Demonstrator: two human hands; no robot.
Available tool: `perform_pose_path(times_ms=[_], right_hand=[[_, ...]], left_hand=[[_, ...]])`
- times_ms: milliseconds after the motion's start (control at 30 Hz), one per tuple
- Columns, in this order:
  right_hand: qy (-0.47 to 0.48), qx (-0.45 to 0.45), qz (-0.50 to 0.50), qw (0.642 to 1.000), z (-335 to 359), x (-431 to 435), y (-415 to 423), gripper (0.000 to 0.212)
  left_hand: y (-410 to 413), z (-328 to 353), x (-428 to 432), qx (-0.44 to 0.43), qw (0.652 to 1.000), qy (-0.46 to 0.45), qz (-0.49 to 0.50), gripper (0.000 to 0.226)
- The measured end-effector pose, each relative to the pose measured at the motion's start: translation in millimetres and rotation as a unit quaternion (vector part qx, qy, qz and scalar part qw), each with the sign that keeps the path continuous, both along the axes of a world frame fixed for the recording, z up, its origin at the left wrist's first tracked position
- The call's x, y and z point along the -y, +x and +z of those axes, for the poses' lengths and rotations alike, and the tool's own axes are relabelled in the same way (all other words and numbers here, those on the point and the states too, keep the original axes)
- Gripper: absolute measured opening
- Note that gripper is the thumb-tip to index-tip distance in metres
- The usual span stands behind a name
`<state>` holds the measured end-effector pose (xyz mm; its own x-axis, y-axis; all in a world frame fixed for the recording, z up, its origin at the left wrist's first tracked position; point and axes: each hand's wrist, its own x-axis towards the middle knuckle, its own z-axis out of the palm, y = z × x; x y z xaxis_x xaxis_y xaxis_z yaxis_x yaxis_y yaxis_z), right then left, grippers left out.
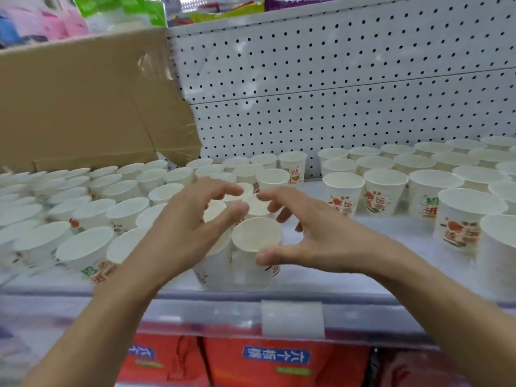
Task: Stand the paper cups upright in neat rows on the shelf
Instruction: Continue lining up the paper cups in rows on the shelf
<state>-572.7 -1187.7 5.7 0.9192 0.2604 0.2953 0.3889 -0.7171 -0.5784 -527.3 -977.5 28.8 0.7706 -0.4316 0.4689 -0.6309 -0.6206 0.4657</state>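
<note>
Lower centre, left hand and right hand, fingers spread and loosely bent, gripping nothing, flanking upright paper cups mid-frame on the shelf; further rows left and right.

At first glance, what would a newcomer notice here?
Two bare hands, the left hand and right hand, spread either side of a cluster of paper cups at the shelf's front centre. Upright white cups crowd the shelf on both sides; a cardboard box stands back left.

Left hand and right hand arch, fingers spread, around a cluster of upright paper cups. More cups line the shelf.
</note>
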Motion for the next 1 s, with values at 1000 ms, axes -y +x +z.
perform_pose_path(times_ms=[1000], right_hand=[[-0.194,0.057,-0.326,0.923,-5,80,-44,0.075]], left_hand=[[-26,-36,102,-0.033,0.985,-0.019,-0.168,0.03]])
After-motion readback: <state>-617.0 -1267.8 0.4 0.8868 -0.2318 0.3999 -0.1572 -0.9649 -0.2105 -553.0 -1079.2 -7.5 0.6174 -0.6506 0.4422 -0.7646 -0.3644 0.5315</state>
